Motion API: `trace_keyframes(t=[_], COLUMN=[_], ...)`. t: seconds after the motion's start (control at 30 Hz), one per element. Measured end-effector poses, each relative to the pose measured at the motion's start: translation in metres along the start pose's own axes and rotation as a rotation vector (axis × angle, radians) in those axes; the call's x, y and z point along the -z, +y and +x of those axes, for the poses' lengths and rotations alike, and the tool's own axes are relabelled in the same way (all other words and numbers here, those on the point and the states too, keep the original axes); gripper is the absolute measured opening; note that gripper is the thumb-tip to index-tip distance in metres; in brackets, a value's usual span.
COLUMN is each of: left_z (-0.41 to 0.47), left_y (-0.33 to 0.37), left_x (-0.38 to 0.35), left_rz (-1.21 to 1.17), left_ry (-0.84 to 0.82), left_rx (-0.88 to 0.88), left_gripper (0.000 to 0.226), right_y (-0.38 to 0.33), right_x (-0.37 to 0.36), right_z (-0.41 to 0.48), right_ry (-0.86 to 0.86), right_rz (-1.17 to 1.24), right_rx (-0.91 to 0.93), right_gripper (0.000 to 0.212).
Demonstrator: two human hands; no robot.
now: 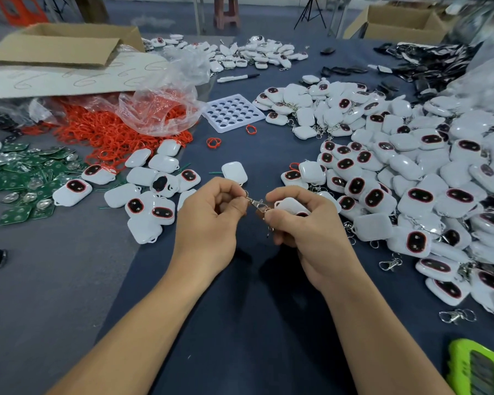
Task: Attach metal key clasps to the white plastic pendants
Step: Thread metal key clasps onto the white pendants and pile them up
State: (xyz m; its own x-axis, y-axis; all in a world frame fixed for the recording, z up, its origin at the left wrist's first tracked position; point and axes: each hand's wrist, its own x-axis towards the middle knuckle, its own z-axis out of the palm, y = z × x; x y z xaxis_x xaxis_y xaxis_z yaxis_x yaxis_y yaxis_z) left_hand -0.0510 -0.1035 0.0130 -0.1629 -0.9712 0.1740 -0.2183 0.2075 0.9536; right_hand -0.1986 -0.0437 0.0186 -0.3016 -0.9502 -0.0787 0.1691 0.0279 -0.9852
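Our left hand [208, 220] pinches the metal clasp [255, 203], fingers curled. At the clasp's three o'clock, our right hand [308, 235] grips a white pendant [290, 206] in curled fingers. A pendant pile [411, 166] lies at two o'clock.

Both bare forearms are stretched from the near edge toward the middle, where the left hand [208, 220] and the right hand [305, 226] are brought close together with fingers curled, a metal clasp [255, 203] being pinched by the left fingertips and a white pendant [290, 206] gripped in the right.
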Motion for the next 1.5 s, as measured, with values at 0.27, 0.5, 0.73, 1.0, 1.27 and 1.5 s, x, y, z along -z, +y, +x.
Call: trace_keyframes(t=[0.27, 0.5, 0.73, 1.0, 1.27, 1.5], left_z=[0.005, 0.007, -0.001, 0.0, 0.0, 0.006], left_y=[-0.003, 0.0, -0.004, -0.006, -0.007, -0.015], left_x=[0.006, 0.002, -0.005, -0.004, -0.009, -0.008], left_rz=[0.074, 0.147, 0.273, 0.538, 0.73, 0.629], left_ry=[0.015, -0.119, -0.184, -0.193, -0.148, -0.122], left_rx=[0.038, 0.063, -0.053, -0.095, -0.085, -0.1], left_gripper=[0.032, 0.02, 0.044, 0.017, 0.006, 0.055], right_y=[0.004, 0.001, -0.011, -0.01, -0.015, -0.009], right_x=[-0.001, 0.015, 0.012, 0.006, 0.005, 0.002], right_z=[-0.002, 0.002, 0.002, -0.003, -0.008, -0.005], right_ry=[0.215, 0.373, 0.333, 0.27, 0.16, 0.246], right_rz=[-0.543, -1.064, -1.208, -1.229, -1.246, -1.17], right_rx=[0.141, 0.067, -0.065, -0.007, -0.059, 0.004], right_gripper=[0.015, 0.018, 0.022, 0.041, 0.023, 0.044])
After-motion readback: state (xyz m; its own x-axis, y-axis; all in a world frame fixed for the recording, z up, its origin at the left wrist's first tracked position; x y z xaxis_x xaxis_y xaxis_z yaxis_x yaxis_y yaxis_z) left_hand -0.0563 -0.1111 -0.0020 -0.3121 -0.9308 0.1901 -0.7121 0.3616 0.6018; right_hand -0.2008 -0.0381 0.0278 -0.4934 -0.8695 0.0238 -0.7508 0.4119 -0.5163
